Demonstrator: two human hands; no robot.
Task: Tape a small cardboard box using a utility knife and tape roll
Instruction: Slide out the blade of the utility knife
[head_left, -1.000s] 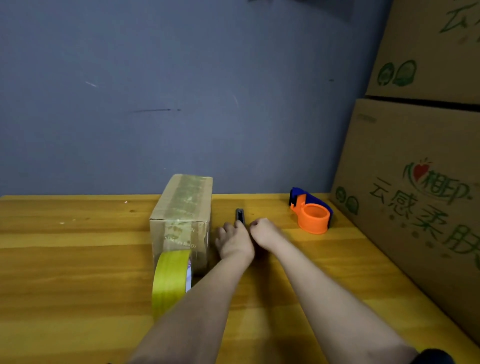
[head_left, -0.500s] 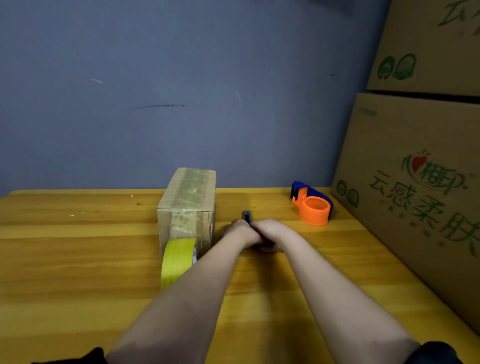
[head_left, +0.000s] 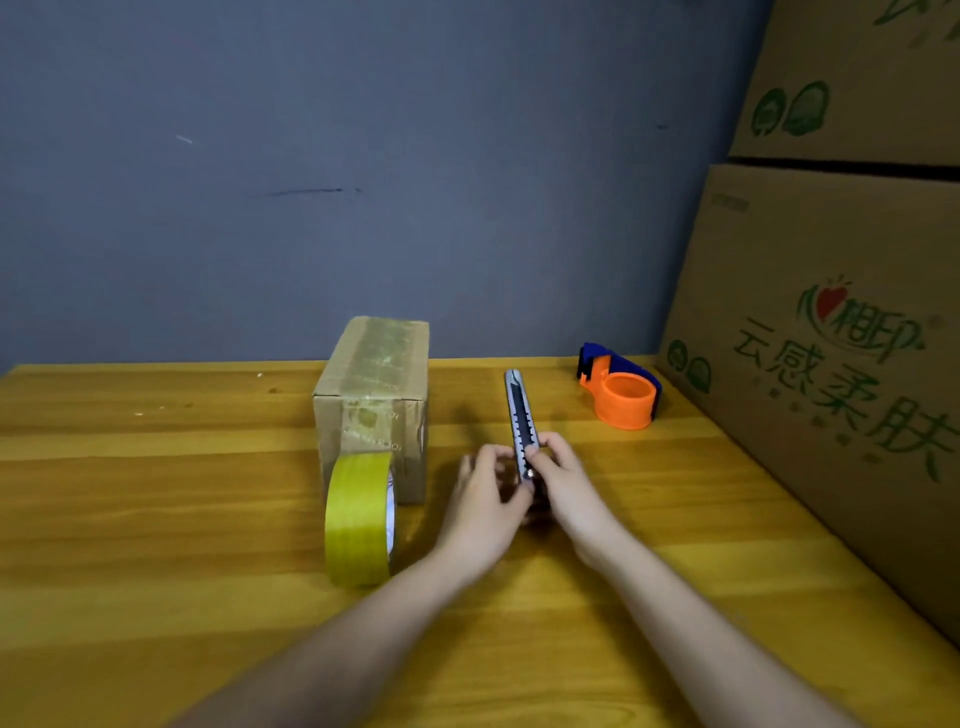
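A small cardboard box with tape along its top stands on the wooden table. A yellow tape roll stands on edge against the box's near face. Both hands hold a grey utility knife just right of the box, its tip pointing away from me. My right hand grips the knife's lower body from the right. My left hand holds the knife's near end from the left, thumb on it. No blade is visible past the tip.
An orange and blue tape dispenser sits at the back right of the table. Large printed cardboard cartons are stacked along the right edge. A grey wall stands behind the table.
The hands have lifted the knife off the table and tilted it up, so most of its length now shows above the fingers. Box, roll and dispenser have not moved.
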